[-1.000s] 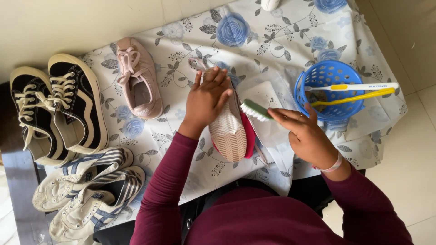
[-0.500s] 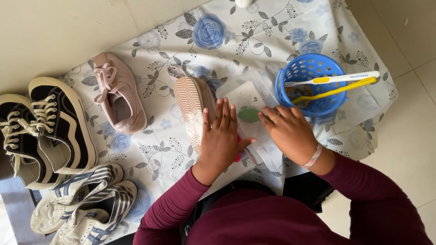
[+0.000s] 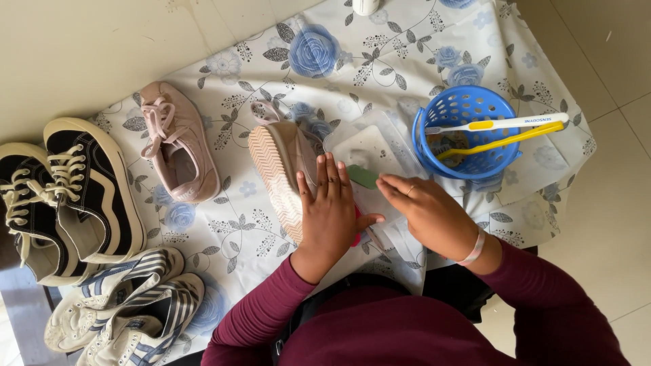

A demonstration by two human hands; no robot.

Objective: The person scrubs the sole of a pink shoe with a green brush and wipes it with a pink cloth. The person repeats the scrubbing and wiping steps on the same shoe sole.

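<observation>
My left hand [image 3: 331,209] lies flat on a pink shoe [image 3: 281,166] tipped on its side, its ribbed sole facing left. My right hand [image 3: 428,213] holds a small brush with a green head [image 3: 364,176] beside the shoe, over a clear plastic sheet [image 3: 369,146]. A bit of red shows under my left palm. The matching pink shoe [image 3: 178,144] stands upright further left on the blue-flowered cloth [image 3: 319,68].
A blue perforated basket [image 3: 463,132] at the right holds a white toothbrush [image 3: 498,123] and a yellow one. A black-and-white pair of sneakers [image 3: 64,193] and a white striped pair [image 3: 129,308] sit at the left. Tiled floor lies to the right.
The pink shoe has been laid down onto its side on the cloth, with my left hand pressing on it. My right hand has lowered the brush toward the shoe.
</observation>
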